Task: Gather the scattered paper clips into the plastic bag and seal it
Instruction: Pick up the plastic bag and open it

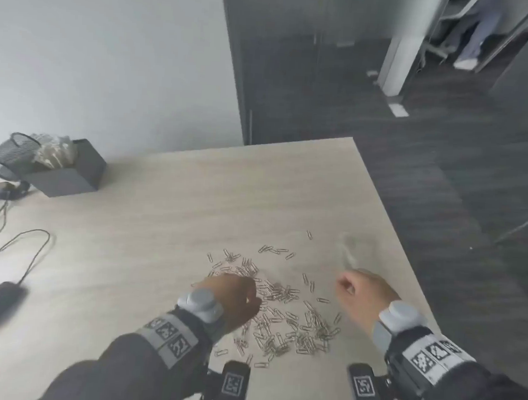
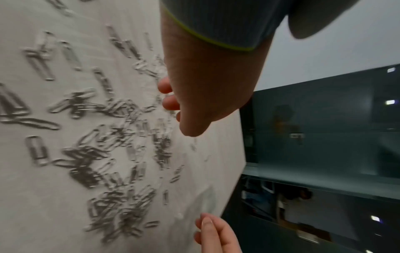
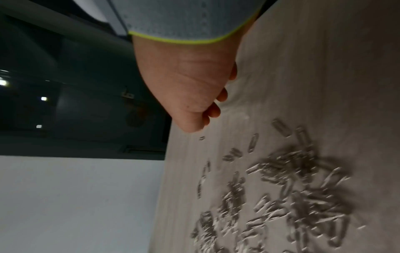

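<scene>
While the paper clips (image 1: 280, 312) are lying loose on the surface (image 1: 169, 212) under my left hand (image 1: 234, 303), its fingers curling over them, grasp unclear, my right hand (image 1: 363, 294) is reaching, loosely curled and empty, for the plastic bag (image 1: 350, 251) just beyond its fingers, so next I am judging it must be opened.

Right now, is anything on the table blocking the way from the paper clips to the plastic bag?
Nothing visible does. The paper clips lie spread on the table, and the clear plastic bag lies flat beyond them near the right edge. Only the right hand hovers by the bag, fingers curled; the left hand is over the pile.
</scene>
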`<state>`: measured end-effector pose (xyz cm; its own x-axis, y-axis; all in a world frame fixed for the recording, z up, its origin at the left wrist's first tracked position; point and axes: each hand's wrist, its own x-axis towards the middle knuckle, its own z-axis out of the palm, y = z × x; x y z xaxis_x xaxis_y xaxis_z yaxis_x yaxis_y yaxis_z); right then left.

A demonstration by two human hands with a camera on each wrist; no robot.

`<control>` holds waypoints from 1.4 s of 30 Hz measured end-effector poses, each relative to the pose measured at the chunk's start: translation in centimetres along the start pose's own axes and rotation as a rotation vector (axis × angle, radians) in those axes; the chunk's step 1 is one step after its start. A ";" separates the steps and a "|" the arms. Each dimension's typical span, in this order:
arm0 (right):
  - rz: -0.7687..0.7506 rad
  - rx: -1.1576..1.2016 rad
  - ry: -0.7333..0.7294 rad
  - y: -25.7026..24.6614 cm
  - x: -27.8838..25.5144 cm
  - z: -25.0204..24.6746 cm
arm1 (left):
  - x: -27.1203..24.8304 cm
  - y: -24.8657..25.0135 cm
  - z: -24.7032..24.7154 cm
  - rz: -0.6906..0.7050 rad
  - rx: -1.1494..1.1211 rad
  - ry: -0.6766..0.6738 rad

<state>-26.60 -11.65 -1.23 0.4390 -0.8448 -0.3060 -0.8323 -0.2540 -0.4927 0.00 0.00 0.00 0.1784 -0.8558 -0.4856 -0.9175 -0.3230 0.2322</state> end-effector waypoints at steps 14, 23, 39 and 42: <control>0.264 0.058 0.140 6.2 4.3 3.7 | 3.4 0.5 4.0 -0.061 -0.277 -0.072; -0.367 0.238 0.017 -5.3 1.5 7.2 | 3.1 -1.7 2.9 -0.074 -0.977 -0.014; -0.533 0.050 -0.292 -13.3 4.3 10.1 | 1.1 -8.6 1.3 -0.347 -0.867 0.161; -0.472 0.184 -0.165 -14.4 4.2 9.9 | 0.5 -9.4 1.2 -0.173 -0.531 0.145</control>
<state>-9.41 -6.91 -3.55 0.8111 -0.5695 -0.1335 -0.4651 -0.4893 -0.7378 8.32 3.06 -3.44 0.3913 -0.8069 -0.4424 -0.5732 -0.5898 0.5688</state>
